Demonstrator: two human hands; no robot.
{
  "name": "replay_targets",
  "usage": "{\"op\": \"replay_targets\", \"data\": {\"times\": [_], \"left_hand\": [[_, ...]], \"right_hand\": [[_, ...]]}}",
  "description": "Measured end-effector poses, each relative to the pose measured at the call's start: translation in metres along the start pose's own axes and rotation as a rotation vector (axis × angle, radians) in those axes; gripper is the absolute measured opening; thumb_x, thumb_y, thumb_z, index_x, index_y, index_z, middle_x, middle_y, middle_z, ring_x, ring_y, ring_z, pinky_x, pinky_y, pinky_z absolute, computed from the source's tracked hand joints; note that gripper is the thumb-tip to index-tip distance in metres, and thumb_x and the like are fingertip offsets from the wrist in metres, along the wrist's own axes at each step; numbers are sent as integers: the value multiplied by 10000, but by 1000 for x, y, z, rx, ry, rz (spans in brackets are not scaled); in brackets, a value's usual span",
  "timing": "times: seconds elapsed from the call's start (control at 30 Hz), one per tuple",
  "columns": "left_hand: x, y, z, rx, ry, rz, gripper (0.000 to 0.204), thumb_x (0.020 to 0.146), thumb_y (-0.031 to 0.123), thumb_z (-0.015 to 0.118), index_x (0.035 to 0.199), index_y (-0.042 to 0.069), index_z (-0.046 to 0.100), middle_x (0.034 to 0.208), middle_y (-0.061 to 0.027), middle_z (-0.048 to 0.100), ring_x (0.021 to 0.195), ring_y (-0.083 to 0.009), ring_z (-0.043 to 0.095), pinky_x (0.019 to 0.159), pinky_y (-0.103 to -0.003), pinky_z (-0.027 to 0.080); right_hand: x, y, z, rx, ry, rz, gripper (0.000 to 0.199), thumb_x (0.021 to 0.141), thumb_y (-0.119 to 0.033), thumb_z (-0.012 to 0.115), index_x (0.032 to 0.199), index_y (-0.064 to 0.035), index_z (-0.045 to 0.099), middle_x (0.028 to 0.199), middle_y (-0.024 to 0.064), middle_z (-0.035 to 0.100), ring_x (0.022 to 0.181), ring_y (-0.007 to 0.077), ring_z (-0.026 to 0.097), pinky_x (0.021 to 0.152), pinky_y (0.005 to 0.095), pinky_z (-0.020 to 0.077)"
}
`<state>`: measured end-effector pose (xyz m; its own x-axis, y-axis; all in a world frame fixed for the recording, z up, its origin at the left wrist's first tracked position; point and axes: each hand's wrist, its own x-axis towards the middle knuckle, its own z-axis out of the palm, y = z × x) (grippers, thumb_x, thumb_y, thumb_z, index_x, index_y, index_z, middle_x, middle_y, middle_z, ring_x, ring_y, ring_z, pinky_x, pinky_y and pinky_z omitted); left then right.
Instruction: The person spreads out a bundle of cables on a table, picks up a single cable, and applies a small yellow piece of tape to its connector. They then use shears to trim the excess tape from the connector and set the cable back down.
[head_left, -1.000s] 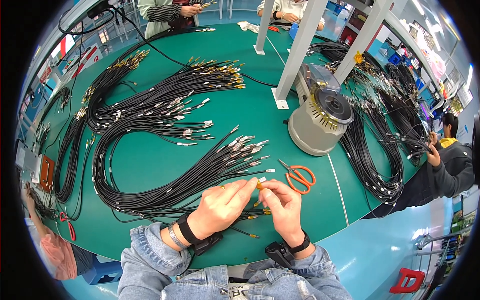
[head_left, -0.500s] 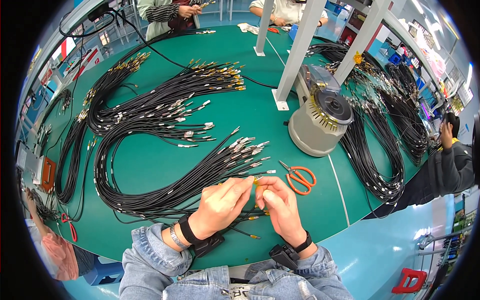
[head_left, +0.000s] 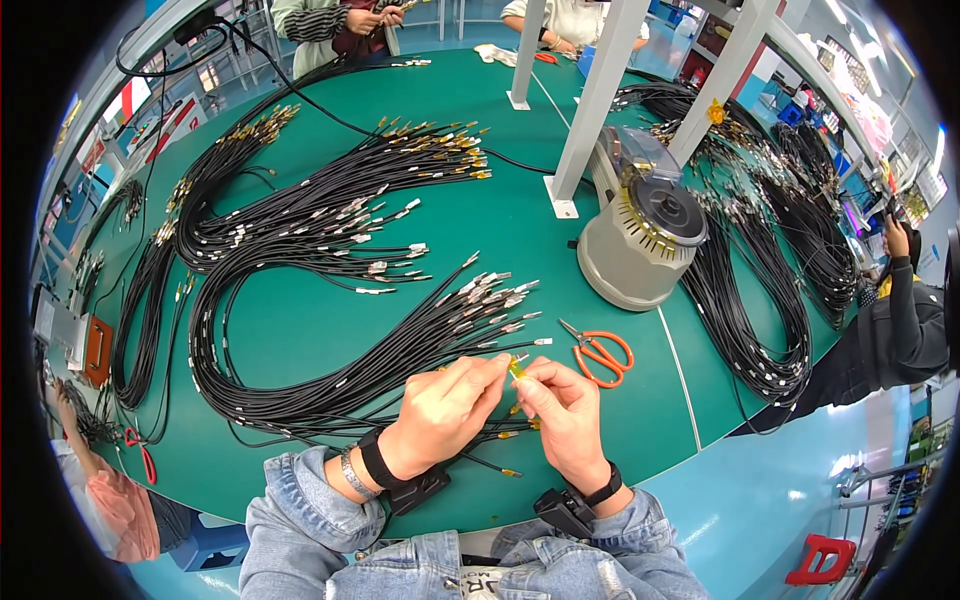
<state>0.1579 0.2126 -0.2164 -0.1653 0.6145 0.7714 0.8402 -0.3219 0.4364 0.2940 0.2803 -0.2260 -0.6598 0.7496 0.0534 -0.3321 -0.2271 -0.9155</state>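
My left hand [head_left: 452, 402] is closed in a pinch at a cable end with a silvery tip [head_left: 521, 357]; its fingers hide most of the grip. Facing it, my right hand [head_left: 563, 405] pinches a small piece of yellow tape [head_left: 516, 368] against that end. The fingertips of both hands almost meet. Under and beyond my left hand lies a bundle of black cables [head_left: 330, 385], their ends fanned toward the right. Just right of my hands rest orange-handled scissors [head_left: 606, 358], blades pointing up and left.
A grey round tape dispenser [head_left: 640, 250] with yellow strips around its top stands beyond the scissors, beside grey metal posts [head_left: 590, 110]. More black cable bundles [head_left: 340, 175] cover the green table [head_left: 510, 215]. Red-handled scissors [head_left: 141, 455] lie far left. Other people work around the table.
My right hand has turned slightly and its fingers have closed in, so the yellow tape shows more between thumb and finger. My left hand stays almost in place. The person at far right has moved.
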Motion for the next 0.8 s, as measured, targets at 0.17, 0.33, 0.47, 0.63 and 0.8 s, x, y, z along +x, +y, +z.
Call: {"op": "replay_targets", "data": {"times": [0.17, 0.33, 0.47, 0.63, 0.8], "left_hand": [[0, 4, -1, -58, -3, -84, 237, 692, -82, 680, 905, 10, 630, 682, -74, 630, 466, -134, 560, 405, -221, 423], [2, 7, -3, -118, -4, -142, 201, 711, -71, 676, 896, 0, 642, 672, -73, 625, 471, -113, 560, 405, -212, 413], [1, 11, -9, -233, -103, -317, 167, 755, -24, 664, 920, -3, 645, 718, -76, 632, 516, -95, 573, 433, -212, 428], [0, 14, -11, -513, -143, -556, 130, 812, -3, 625, 940, -20, 645, 693, -39, 633, 482, -44, 525, 412, -177, 392], [2, 10, -17, -791, -227, -754, 140, 829, 8, 616, 965, -24, 633, 711, -40, 634, 497, -38, 531, 418, -170, 390]], "right_hand": [[0, 2, -1, 7, 4, 39, 63, 853, -46, 594, 860, 16, 600, 784, 15, 540, 633, 67, 464, 561, 195, 366], [1, 4, -2, -3, 14, 53, 70, 856, -57, 597, 864, 13, 602, 790, 15, 554, 634, 64, 469, 560, 195, 370], [2, 5, -1, -19, 17, 43, 79, 856, -69, 604, 863, 9, 603, 796, 17, 560, 637, 63, 473, 561, 194, 372], [2, 4, -2, -44, 0, 3, 84, 854, -80, 615, 857, 3, 605, 795, 15, 560, 641, 62, 475, 565, 194, 376], [1, 4, -1, -41, 10, -20, 80, 852, -77, 618, 848, 2, 606, 793, 12, 559, 645, 62, 478, 568, 198, 379]]}}
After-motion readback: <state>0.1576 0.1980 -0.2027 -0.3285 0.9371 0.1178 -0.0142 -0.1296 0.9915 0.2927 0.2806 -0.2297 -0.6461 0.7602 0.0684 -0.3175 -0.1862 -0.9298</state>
